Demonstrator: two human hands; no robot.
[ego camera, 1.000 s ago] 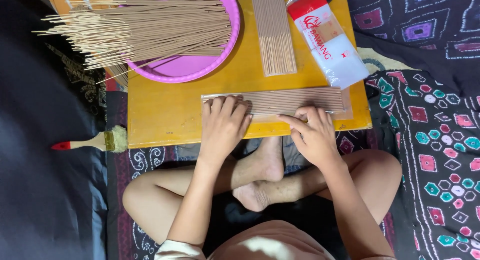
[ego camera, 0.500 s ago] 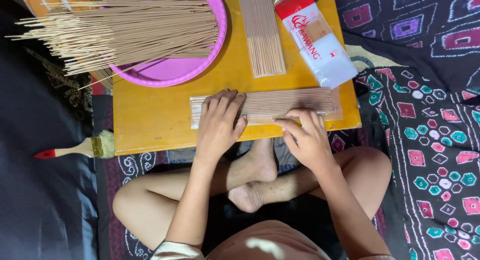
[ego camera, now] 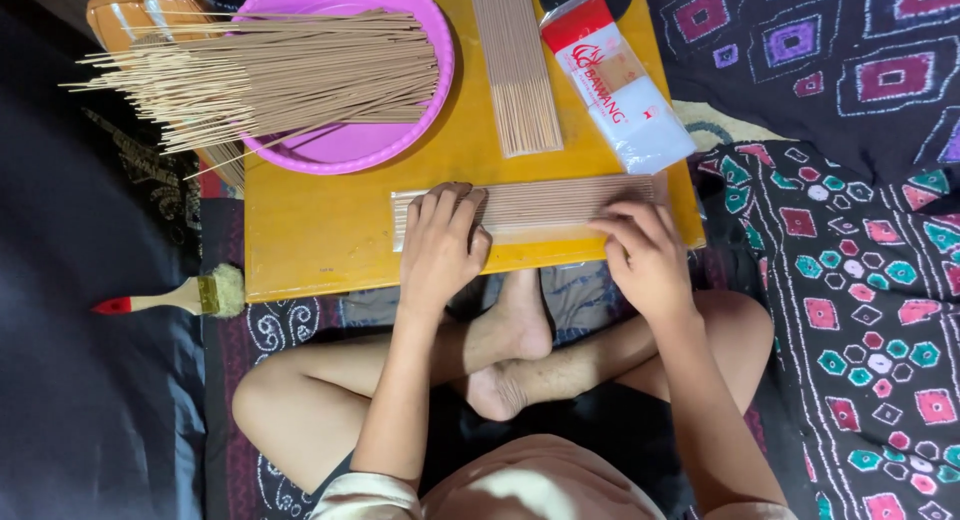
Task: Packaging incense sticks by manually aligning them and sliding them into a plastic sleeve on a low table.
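A flat row of thin brown incense sticks [ego camera: 545,202] lies on a clear plastic sheet at the near edge of a low yellow board [ego camera: 330,230]. My left hand [ego camera: 440,245] rests palm down on the left end of that row, fingers spread. My right hand [ego camera: 645,250] presses on the row's right end, fingertips on the sticks and sheet. I sit cross-legged with my bare feet [ego camera: 515,345] just under the board's front edge.
A pink round basin [ego camera: 355,145] heaped with loose sticks [ego camera: 250,75] sits at the board's back left. A second flat bundle of sticks [ego camera: 515,65] and a red-and-white plastic packet [ego camera: 615,85] lie at the back. A red-handled paintbrush [ego camera: 175,298] lies on the cloth to the left.
My right hand has slid to the right along the row of sticks toward its far end. My left hand stays pressed on the left end. The camera view has shifted slightly.
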